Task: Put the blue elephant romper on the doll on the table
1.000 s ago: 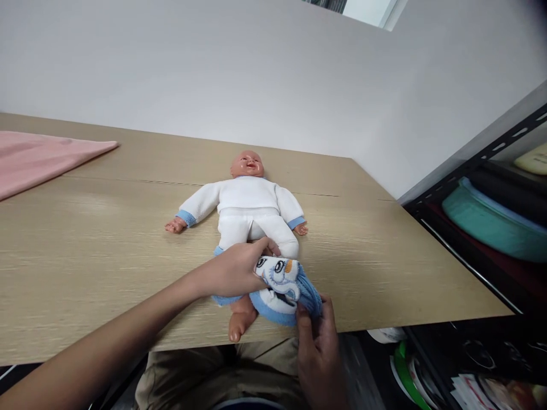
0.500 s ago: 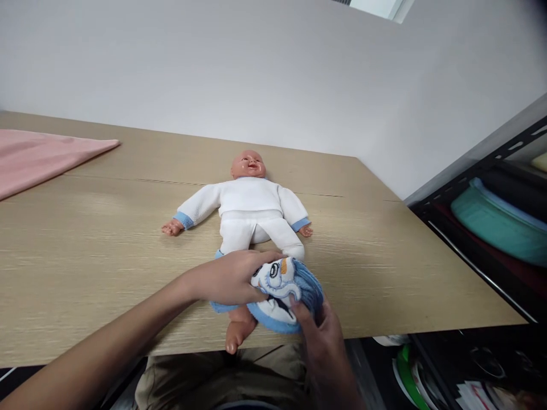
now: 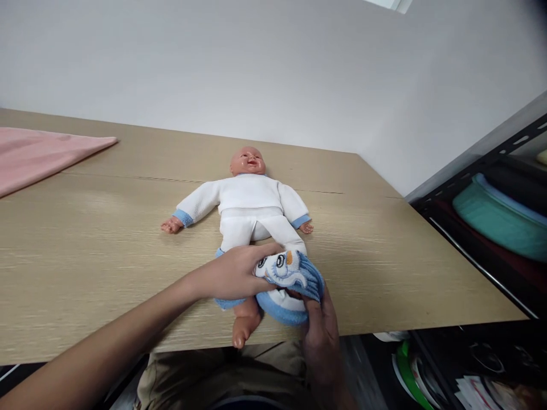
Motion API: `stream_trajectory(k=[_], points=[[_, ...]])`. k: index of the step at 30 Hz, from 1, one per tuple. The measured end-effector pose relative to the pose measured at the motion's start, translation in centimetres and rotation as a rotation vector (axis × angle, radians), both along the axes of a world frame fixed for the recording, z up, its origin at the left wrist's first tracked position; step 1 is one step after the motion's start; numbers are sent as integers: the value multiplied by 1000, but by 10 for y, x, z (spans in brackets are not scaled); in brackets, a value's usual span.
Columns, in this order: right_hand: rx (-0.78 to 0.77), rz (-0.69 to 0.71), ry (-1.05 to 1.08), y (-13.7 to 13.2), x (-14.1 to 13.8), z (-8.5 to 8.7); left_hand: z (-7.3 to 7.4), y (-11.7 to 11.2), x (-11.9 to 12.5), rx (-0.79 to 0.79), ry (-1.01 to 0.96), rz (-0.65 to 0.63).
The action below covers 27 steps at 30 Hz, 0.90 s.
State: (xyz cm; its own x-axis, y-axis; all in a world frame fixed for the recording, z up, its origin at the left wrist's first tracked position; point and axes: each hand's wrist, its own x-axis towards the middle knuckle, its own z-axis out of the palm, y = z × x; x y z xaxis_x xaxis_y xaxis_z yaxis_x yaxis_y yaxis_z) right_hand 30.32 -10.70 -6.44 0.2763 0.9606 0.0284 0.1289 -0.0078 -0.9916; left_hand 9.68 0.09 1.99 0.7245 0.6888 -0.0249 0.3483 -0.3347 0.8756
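A baby doll [image 3: 250, 205] in a white suit with blue cuffs lies on its back on the wooden table [image 3: 85, 239], head away from me. My left hand [image 3: 233, 273] and my right hand [image 3: 318, 319] both grip a small blue and white sock [image 3: 287, 282] with a cartoon face, stretched over the doll's foot on the right. The doll's other foot [image 3: 243, 329] is bare and sticks out past the table's near edge.
A pink cloth [image 3: 38, 156] lies at the table's far left. A black metal shelf [image 3: 482, 188] stands to the right with a teal cushion [image 3: 499, 219] on it. Papers and a green object [image 3: 405, 370] sit on the floor below. A white wall rises behind.
The sock has shifted slightly up over the doll's foot. My right hand's fingers have moved from its side to its underside.
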Motion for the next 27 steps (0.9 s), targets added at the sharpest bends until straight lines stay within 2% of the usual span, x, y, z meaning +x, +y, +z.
stream_trajectory(k=[4,6,9,12,15,18,22,27], points=[[5,-5,38,10,2,-8,-4,2,-1,-69,-71,13],[17,-28,52,9,-2,-3,-3,5,-3,-132,-140,4],[51,18,7,5,-9,7,3,8,-7,-193,-195,-37],[127,5,-58,7,-7,9,7,11,-12,-185,-160,-54],[146,6,-27,17,7,6,5,14,-19,-126,-85,-81],[62,181,79,30,24,9,4,17,-23,-77,-37,-117],[-42,417,110,44,41,24,5,21,-22,-75,-53,-174],[-125,606,17,56,60,38,8,18,-13,31,-6,-104]])
